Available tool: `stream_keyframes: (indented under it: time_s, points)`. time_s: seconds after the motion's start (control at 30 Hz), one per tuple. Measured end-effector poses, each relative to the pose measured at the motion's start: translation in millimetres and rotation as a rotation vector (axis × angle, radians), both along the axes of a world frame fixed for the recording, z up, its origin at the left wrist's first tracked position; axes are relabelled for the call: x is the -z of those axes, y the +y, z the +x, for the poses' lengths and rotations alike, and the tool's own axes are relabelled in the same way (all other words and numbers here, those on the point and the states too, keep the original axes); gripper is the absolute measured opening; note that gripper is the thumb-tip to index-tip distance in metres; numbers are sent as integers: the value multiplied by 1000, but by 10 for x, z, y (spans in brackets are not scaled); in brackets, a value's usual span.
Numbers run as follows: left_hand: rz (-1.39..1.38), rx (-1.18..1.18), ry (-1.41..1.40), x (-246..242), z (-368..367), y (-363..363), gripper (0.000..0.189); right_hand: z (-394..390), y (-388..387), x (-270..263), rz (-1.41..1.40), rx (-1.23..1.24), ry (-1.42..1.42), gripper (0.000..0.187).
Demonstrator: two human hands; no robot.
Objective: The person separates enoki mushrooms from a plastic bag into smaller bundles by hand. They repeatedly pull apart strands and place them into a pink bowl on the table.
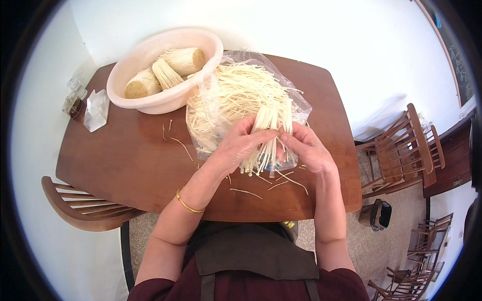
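A bunch of enoki mushrooms [266, 118] is held between my two hands, its caps pointing towards me. My left hand [244, 141] grips the larger part, and my right hand [303, 145] pinches a smaller strand group at its right side. Beneath and beyond them, a clear plastic bag [301, 105] lies open, heaped with loose enoki mushrooms [241, 88]. At the back left, a pale plastic basin [162, 107] contains several enoki clusters [184, 60], two showing cut root ends. Stray enoki stems [246, 193] lie on the wooden table [124, 150] near its front edge.
Glass jars [72, 104] and a white paper packet [96, 111] stand at the table's left edge. One wooden chair [90, 218] is tucked at the left; another wooden chair [403, 154] stands at the right. A lined bin [376, 214] is on the floor.
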State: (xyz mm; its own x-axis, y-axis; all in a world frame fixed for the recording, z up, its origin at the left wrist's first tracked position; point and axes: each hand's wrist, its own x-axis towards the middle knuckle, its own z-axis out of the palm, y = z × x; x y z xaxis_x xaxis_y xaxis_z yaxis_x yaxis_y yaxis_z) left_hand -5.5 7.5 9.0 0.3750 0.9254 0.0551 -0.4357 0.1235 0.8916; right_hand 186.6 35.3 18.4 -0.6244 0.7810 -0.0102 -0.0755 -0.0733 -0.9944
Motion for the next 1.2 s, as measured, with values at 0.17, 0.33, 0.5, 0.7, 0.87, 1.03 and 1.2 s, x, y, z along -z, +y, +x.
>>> stream_keyframes:
  time_s: [0.17, 0.33, 0.5, 0.7, 0.87, 1.03, 1.2]
  points:
    - [11, -93, 85, 44, 30, 19, 30, 23, -4, -65, -5, 22, -112, 21]
    - [-5, -77, 80, -3, 48, -11, 29, 159, 80, 8, 88, 135, -3, 20]
    - [-24, -82, 63, -5, 55, -4, 27, 319, 236, -135, 17, 68, 689, 28]
    - [-36, -84, 25, 38, 28, 13, 27, 284, 149, -168, -51, 215, 384, 22]
    - [-26, -81, 14, 37, 26, 25, 27, -64, -30, -39, 122, 220, -160, 14]
    - [-13, -93, 18, 40, 21, 22, 29, 19, -17, -44, -36, 161, -15, 10]
    - [5, -84, 36, 22, 22, 14, 29, 14, 23, 45, 9, 95, 96, 15]
